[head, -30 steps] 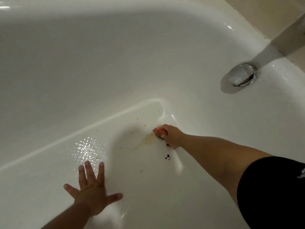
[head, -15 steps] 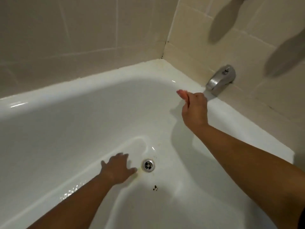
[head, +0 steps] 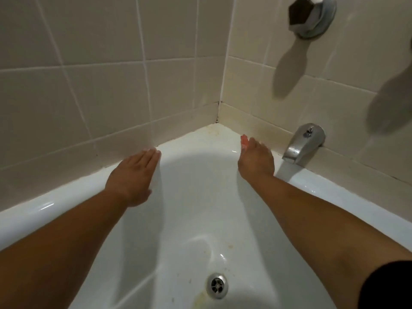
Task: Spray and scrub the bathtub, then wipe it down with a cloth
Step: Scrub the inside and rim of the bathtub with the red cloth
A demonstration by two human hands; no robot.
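**Scrubbing moved from the drain up to the far corner**

Within the last second the work has been carried from the floor of the tub [head: 44,208] to its far rim. The right hand [head: 256,162], which had been pressed down beside the drain [head: 216,285], has been lifted and set on the rim just left of the spout [head: 305,146]. Its grip is closed over a small pink scrubber [head: 244,141], of which only the tip is seen past the fingertips; how the fingers are wrapped beneath cannot be told. The left hand [head: 133,175], earlier spread on the tub floor, has been brought up too and is laid flat on the rim against the tiled wall [head: 89,97], fingers straight and nothing held.

The floor appears to have been left unfinished: a yellowish stain [head: 200,297] and some specks are seen beside the drain. Discoloured grime is visible in the corner [head: 215,128] between the two hands, and that is judged to be the next patch to be scrubbed. The task is taken to be in its scrubbing stage. No cloth or spray bottle is in view, so the wipe-down is not yet begun.
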